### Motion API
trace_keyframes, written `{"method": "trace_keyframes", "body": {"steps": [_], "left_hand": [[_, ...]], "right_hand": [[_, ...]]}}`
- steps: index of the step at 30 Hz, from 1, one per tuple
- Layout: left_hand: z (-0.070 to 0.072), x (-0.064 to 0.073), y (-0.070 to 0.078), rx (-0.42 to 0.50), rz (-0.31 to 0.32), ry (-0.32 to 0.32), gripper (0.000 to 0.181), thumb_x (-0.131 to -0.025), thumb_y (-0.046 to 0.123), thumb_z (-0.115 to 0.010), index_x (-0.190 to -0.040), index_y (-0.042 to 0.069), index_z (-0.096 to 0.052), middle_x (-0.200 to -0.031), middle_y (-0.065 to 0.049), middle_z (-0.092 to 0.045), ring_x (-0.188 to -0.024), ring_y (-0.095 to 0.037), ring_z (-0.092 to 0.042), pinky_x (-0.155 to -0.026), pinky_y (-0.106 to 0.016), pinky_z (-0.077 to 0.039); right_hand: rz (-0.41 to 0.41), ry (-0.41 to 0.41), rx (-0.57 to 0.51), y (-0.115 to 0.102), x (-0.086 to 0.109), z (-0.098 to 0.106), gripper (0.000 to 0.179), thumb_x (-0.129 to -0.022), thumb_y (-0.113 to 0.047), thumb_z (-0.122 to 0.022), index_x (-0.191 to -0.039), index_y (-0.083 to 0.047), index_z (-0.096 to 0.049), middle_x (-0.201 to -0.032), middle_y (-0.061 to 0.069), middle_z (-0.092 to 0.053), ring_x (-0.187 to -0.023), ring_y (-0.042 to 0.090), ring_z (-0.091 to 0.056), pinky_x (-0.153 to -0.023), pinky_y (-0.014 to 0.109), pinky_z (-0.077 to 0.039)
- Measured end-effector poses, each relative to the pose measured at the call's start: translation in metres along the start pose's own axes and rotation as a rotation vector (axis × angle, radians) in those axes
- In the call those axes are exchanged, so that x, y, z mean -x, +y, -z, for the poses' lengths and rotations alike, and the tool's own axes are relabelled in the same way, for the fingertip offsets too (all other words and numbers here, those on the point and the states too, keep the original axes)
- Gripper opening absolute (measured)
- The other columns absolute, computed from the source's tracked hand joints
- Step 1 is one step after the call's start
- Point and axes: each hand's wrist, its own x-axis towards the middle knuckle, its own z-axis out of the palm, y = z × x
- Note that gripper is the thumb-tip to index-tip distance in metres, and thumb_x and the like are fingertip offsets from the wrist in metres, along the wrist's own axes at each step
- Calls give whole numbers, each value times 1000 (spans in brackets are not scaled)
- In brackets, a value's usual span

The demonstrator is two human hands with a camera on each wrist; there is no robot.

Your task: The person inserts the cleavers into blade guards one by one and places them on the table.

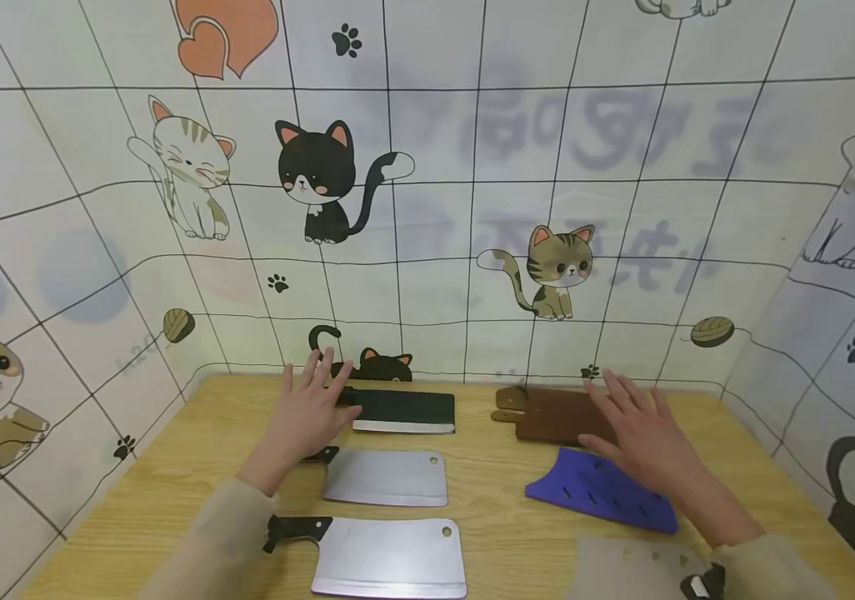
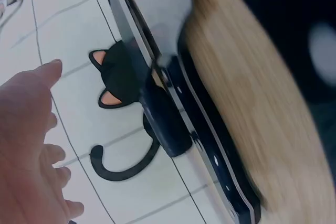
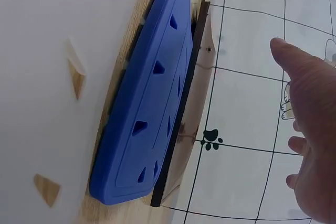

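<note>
Left hand (image 1: pixel 310 415), fingers spread, holds nothing beside a black-bladed knife (image 1: pixel 407 409); right hand (image 1: pixel 643 437), likewise released, has a brown sheath (image 1: pixel 553 414) and blue slotted sheath (image 1: pixel 594 487) near it.

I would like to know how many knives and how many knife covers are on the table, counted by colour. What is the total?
Silver-bladed knives: 2
Black-bladed knife: 1
Brown cover: 1
Blue cover: 1
Whitish cover: 1
Total: 6
</note>
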Motion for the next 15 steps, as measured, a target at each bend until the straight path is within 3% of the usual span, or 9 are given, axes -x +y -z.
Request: {"method": "trace_keyframes", "body": {"steps": [7, 11, 15], "left_hand": [[-6, -6, -28, 119, -2, -10, 87, -91, 52, -73, -158, 8, -40, -162, -27, -28, -147, -48, -28, -112, -69, -23], [-8, -7, -41, 252, -10, -9, 93, -84, 47, -82, -157, 6, -41, -159, -31, -31, -140, -51, -37, -108, -66, -33], [-15, -10, -52, 453, 21, -46, 94, -84, 40, -84, -159, 6, -37, -160, -31, -29, -140, -54, -35, -106, -67, -36]], "right_hand": [[30, -1, -37, 11, -10, -8, 92, -88, -50, -77, -156, -2, -39, -157, 31, -34, -141, 51, -33, -108, 73, -23], [36, -32, -100, 21, -17, -17, 95, -85, -47, -82, -155, 1, -39, -156, 34, -33, -138, 54, -37, -106, 72, -27], [9, -84, -213, 31, -23, -26, 98, -84, -43, -84, -156, 3, -37, -156, 37, -30, -134, 60, -37, -103, 72, -32]]}}
